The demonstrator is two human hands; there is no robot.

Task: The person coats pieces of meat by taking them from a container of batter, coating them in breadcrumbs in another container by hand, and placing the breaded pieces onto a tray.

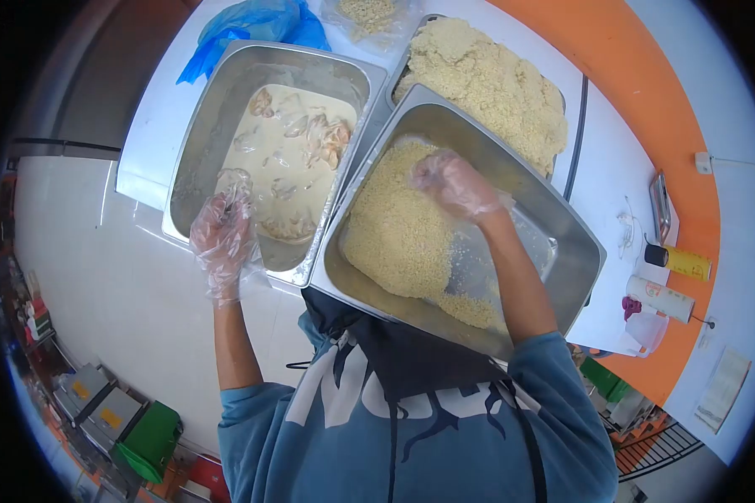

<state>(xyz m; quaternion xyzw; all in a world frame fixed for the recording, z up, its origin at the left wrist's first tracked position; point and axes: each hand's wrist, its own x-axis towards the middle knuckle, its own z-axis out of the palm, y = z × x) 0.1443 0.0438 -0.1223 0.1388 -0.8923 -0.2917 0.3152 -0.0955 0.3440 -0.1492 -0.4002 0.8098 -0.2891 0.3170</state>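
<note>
My left hand [225, 239], in a clear plastic glove, is over the near left part of a deep steel pan [195, 159]. Its fingers are curled together, and what they hold, if anything, is not clear. Pale creamy batter [264, 180] fills the bottom of that pan, with several coated pieces that look like raw chicken [329, 142] in it. Over a second steel pan [562, 230], my gloved right hand [457, 184] is closed above yellowish crumbs [403, 230]. Whatever lies inside its fingers is hidden. The crumbs are heaped to the left, baring some pan floor.
Behind the crumb pan, a tray holds a tall heap of crumbs [491, 84]. A blue plastic bag [247, 29] and a clear bag of crumbs [367, 12] lie at the back. A yellow can [686, 262] and a white cylinder [661, 298] are at right. Green bins [149, 440] stand below left.
</note>
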